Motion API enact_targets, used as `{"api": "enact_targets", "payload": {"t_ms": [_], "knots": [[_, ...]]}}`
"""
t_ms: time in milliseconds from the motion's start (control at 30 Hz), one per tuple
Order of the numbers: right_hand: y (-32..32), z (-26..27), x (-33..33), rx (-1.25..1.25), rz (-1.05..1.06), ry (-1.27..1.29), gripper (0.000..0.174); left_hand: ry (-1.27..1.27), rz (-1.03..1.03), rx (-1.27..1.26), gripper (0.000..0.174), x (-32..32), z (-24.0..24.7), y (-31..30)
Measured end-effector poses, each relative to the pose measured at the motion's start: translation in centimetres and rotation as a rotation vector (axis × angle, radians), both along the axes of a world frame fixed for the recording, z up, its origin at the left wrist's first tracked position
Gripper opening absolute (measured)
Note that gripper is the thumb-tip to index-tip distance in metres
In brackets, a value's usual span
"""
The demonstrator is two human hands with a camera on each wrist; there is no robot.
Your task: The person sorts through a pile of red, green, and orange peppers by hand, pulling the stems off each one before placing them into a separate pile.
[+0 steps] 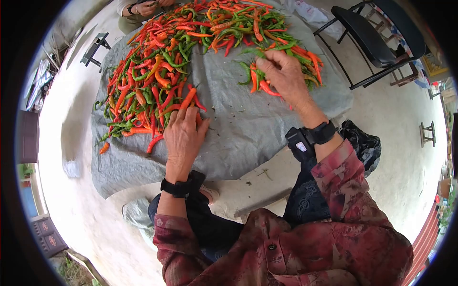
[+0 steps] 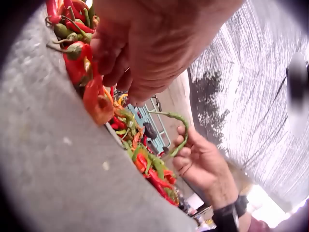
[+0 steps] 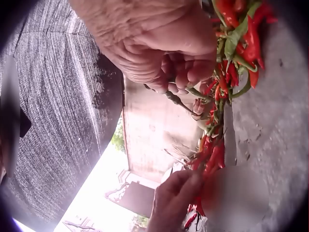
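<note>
My right hand (image 1: 286, 78) pinches a curved green chili pepper (image 2: 183, 126) between thumb and fingers. It is held above a smaller heap of red and green chili peppers (image 1: 312, 64) on the right. My left hand (image 1: 182, 131) is at the near edge of the large heap of mixed chili peppers (image 1: 138, 90), its fingers curled at an orange-red chili pepper (image 1: 189, 98) that sticks out beyond them. In the left wrist view, the fingers bend down over red peppers (image 2: 77, 63), and the palm hides part of them.
A grey sheet (image 1: 229, 138) lies under the peppers, with bare sheet between the heaps. Another person's hands (image 1: 145, 7) show at the far left. A black folding chair (image 1: 372, 40) stands at right, a small stool (image 1: 95, 49) at left. A black plastic bag (image 1: 365, 143) sits beside my right leg.
</note>
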State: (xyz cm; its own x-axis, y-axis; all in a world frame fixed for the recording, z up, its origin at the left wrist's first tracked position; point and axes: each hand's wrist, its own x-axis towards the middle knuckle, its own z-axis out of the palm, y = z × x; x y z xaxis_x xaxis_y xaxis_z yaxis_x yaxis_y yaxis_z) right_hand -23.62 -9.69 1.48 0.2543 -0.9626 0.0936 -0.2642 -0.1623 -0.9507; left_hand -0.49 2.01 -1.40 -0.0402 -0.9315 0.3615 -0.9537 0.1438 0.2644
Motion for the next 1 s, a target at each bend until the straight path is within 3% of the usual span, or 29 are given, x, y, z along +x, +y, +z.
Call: {"api": "enact_targets", "payload": {"t_ms": [67, 100, 167, 233, 333, 400, 433, 500, 633, 700, 833, 900, 933, 1000], "knots": [[-1.2, -0.1, -1.9, -0.285, -0.23, 0.144, 0.028, -0.015, 0.016, 0.009, 0.029, -0.7, -0.5, 0.1], [-1.6, -0.4, -2.6, -0.285, -0.231, 0.144, 0.028, -0.032, 0.04, 0.015, 0.031, -0.8, -0.8, 0.1], [-2.4, -1.2, -3.5, -0.522, -0.48, 0.272, 0.028, 0.008, 0.064, 0.02, 0.03, -0.5, -1.6, -0.2], [-1.6, -0.4, -3.2, -0.476, -0.518, 0.289, 0.026, 0.05, 0.087, 0.031, 0.029, -0.1, -1.9, -0.4], [-0.7, -0.7, -1.9, -0.506, -0.43, 0.178, 0.025, 0.255, 0.057, 0.046, 0.028, -0.2, -1.7, -0.3], [0.1, -2.0, -0.1, -0.386, -0.077, 0.106, 0.023, 0.773, 0.069, 0.222, 0.027, -0.8, -0.6, -0.1], [0.9, -1.9, 0.9, -0.254, 0.066, 0.16, 0.025, 0.772, 0.066, 0.225, 0.027, -0.9, -0.6, -0.1], [2.7, -2.1, 2.8, -0.09, 0.304, 0.19, 0.028, 1.197, -0.039, 0.193, 0.029, -1.0, -0.5, 0.0], [4.8, -3.1, 5.3, -0.176, 0.539, 0.279, 0.028, 1.244, -0.087, 0.234, 0.023, -0.5, -0.6, -0.3], [5.4, -3.4, 6.0, -0.268, 0.518, 0.305, 0.025, 1.318, -0.111, 0.232, 0.023, -0.6, -0.7, -0.3], [6.2, -3.3, 6.6, -0.41, 0.468, 0.362, 0.023, 1.329, -0.091, 0.261, 0.021, 0.0, -0.9, -0.3], [6.3, -3.3, 6.6, -0.43, 0.483, 0.376, 0.023, 1.228, 0.1, 0.324, 0.02, 0.8, -0.7, -0.6], [6.0, -3.2, 6.4, -0.407, 0.477, 0.369, 0.022, 1.227, 0.101, 0.324, 0.02, 1.0, -0.4, -0.7], [5.2, -3.0, 5.9, -0.385, 0.469, 0.361, 0.021, 0.457, 0.104, -0.104, 0.019, 1.5, 0.2, -1.1]]}}
